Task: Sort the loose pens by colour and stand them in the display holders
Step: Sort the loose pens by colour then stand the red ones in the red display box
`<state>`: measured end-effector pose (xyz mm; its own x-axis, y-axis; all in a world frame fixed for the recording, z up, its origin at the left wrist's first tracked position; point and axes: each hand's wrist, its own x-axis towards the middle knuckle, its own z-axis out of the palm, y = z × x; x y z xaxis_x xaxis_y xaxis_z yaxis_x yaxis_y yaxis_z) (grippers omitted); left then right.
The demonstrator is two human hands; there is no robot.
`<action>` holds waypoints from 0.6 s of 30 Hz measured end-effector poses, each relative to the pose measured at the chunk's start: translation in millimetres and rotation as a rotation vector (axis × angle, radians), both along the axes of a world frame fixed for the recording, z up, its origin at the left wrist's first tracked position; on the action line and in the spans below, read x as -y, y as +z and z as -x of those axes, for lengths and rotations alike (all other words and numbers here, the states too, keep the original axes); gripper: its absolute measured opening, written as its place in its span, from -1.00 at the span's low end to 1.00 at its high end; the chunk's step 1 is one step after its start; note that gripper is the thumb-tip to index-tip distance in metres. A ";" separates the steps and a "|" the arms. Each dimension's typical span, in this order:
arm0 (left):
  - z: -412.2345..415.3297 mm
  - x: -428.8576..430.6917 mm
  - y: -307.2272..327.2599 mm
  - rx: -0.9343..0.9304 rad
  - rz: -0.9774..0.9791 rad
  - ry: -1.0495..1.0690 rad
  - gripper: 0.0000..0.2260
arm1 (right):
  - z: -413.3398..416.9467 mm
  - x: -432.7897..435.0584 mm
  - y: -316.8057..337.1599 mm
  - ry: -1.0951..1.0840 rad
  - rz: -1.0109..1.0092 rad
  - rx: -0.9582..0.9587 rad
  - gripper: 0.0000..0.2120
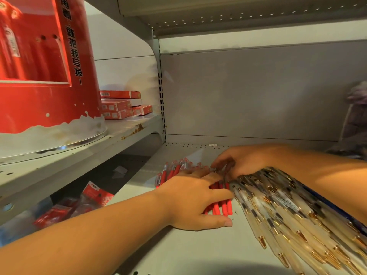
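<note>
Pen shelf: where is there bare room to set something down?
Bare shelf at the front, before the left hand and left of the cream gold-tipped pens. Another strip lies at the back, between the red pens and the rear panel. It is crowded mid-shelf around the right hand and rightward.

Red boxes [121,105] stacked on upper left shelf [127,133]; red packets [95,195] below.

- My left hand [194,199]: palm down, fingers straight and spread, forearm reaching forward.
- My right hand [242,161]: fingers curled downward; grip unclear.
</note>
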<state>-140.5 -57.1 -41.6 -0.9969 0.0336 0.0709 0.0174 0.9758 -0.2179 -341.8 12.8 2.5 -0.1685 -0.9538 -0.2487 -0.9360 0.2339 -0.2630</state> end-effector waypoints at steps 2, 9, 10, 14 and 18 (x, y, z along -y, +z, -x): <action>1.4 -1.9 1.4 -0.015 0.003 -0.006 -0.51 | 2.4 -2.0 -0.8 0.036 0.018 0.013 -0.57; 1.9 -0.2 2.8 -0.009 -0.092 -0.008 -0.52 | 10.9 -0.7 -8.2 0.009 -0.012 -0.021 -0.29; 0.9 0.4 2.2 -0.015 -0.101 -0.008 -0.52 | 10.9 0.4 -8.1 0.024 -0.028 -0.013 -0.30; 2.3 -2.7 0.5 -0.051 -0.002 -0.055 -0.52 | 8.0 8.0 -3.6 0.024 -0.063 0.095 -0.25; 4.0 -4.0 0.6 -0.055 -0.023 -0.054 -0.54 | 10.2 15.5 -3.4 0.055 -0.035 0.230 -0.35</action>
